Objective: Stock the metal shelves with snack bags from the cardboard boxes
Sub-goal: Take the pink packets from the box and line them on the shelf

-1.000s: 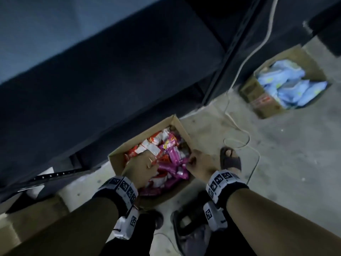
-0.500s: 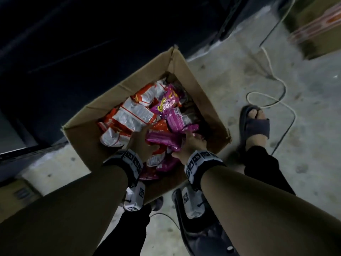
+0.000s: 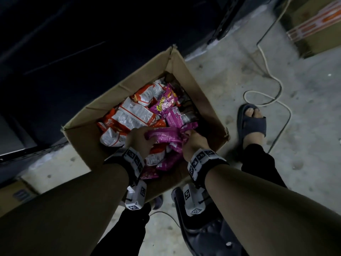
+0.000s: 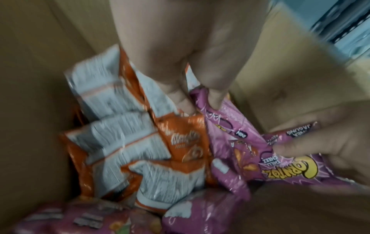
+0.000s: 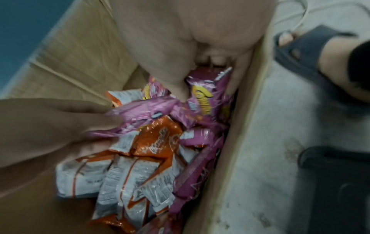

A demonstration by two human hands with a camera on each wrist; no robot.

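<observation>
a: where are the hands?

b: both are down inside the cardboard box (image 3: 88,133), which sits open on the concrete floor (image 3: 239,74) in the middle of the head view.

a: and the left hand?

b: the left hand (image 3: 139,143) is at the centre of the frame, fingers curled round the left end of a pink snack bag (image 3: 164,136). in the left wrist view its thumb and fingers (image 4: 217,96) pinch the pink foil (image 4: 230,126) near the top centre.

a: the right hand?

b: the right hand (image 3: 193,145) is just right of centre, fingers curled on the right end of the pink bags. in the right wrist view its fingers (image 5: 234,79) pinch a pink bag (image 5: 202,101) against the right wall of the box (image 5: 246,110).

a: what else lies in the box?

b: orange and white snack bags (image 3: 134,113) fill the left part, more pink bags (image 3: 166,106) the right. they lie loose, overlapping.

a: and the shelves?

b: a dark metal shelf unit (image 3: 73,52) takes the upper left of the head view, its lower rail (image 3: 36,154) at the left edge, just beside the box.

a: anything round about?

b: a foot in a grey sandal (image 3: 252,122) stands right of the box, a pale cable (image 3: 267,71) loops on the floor above it, and a second cardboard box (image 3: 313,28) shows in the upper right corner. whether anything is in it i cannot tell.
</observation>
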